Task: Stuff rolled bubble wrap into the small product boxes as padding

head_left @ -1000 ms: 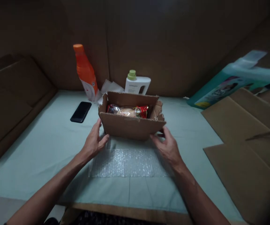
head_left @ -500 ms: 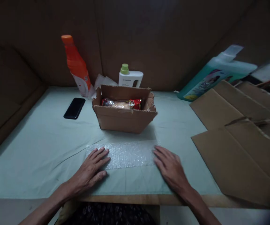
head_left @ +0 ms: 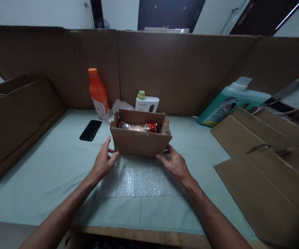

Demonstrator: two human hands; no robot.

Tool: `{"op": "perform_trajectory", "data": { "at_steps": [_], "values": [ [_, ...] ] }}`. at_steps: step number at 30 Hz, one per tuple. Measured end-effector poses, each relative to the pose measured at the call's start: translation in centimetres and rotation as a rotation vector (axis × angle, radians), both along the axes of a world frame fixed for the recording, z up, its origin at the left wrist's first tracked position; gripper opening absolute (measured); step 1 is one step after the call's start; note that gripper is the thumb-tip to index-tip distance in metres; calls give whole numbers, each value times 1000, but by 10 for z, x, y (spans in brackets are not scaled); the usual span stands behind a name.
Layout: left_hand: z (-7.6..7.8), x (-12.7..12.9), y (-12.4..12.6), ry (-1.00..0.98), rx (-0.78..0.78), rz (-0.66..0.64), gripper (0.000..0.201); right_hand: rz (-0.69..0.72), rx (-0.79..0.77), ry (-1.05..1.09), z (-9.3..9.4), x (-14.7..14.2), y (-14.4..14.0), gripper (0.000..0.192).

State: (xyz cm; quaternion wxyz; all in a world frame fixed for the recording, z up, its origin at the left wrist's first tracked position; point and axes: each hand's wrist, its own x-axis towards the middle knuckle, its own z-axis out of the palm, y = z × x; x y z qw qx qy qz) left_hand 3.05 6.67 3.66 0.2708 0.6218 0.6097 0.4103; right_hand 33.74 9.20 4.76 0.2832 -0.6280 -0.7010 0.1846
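Two bare hands reach to the lower corners of a small open-topped brown cardboard box [head_left: 140, 141] standing on the pale green table cover [head_left: 48, 173]; the left hand [head_left: 103, 162] has its fingers spread and loosely curled, fingertips just touching or just short of the box's left corner, I cannot tell which; the right hand [head_left: 174, 164] has its fingers open along the box's right lower edge, the tips partly hidden behind the corner, clamping nothing. Beyond the fingertips, inside the box, lies a clear-and-red plastic food packet [head_left: 138, 127]; the box looks light and fairly stiff, though its torn, ragged rim would likely crumple under a pinch, so the firm lower corners and side walls seem the better hold. Beneath the palms and toward the wrists a clear sheet of bubble wrap [head_left: 139, 181] lies flat, soft and probably slippery against the cloth. Far out past the left fingers lie a black phone [head_left: 90, 130] and an orange plastic bottle [head_left: 97, 92]; behind the box stands a white jug with a green cap [head_left: 146, 102]. Out past the right fingers lie a teal bottle on its side [head_left: 229, 102] and flat brown cardboard sheets [head_left: 263, 162], crowding that side; open cloth to the left gives the freer room, with the table's near edge close under the forearms.
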Motion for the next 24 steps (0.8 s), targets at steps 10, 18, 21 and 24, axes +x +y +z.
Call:
{"op": "perform_trajectory", "data": {
  "at_steps": [10,18,21,24],
  "values": [
    [-17,-4,27,131,-26,-29,79,69,-52,-2,-16,34,16,48],
    [-54,-57,-97,569,65,-72,19,118,-130,-43,-29,56,-86,19],
    [-31,-61,-89,459,-45,-65,14,45,-251,137,-18,38,-122,24],
    [7,-56,-60,466,-125,-52,27,42,-410,330,-16,25,-165,56]
  ]
}}
